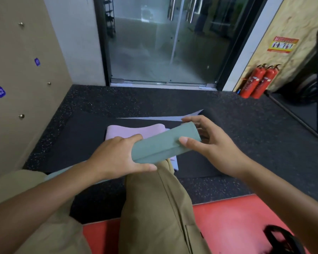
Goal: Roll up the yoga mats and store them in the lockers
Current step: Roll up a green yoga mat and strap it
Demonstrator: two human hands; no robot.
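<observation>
The green mat [163, 143], a smooth, flattened roll with a loose flap along its near edge, was held above the knee. Its long axis ran from lower left up to upper right. The left hand [116, 156] gripped the lower left end, fingers curled round it, thumb underneath. The right hand [209, 142] held the upper right end loosely, thumb on top, fingers [193, 119] spread behind. Beneath lay a folded pink mat [134, 132] on a black mat [81, 143] covering the speckled rubber floor [246, 110]. Numbered lockers [17, 70] stood at left.
</observation>
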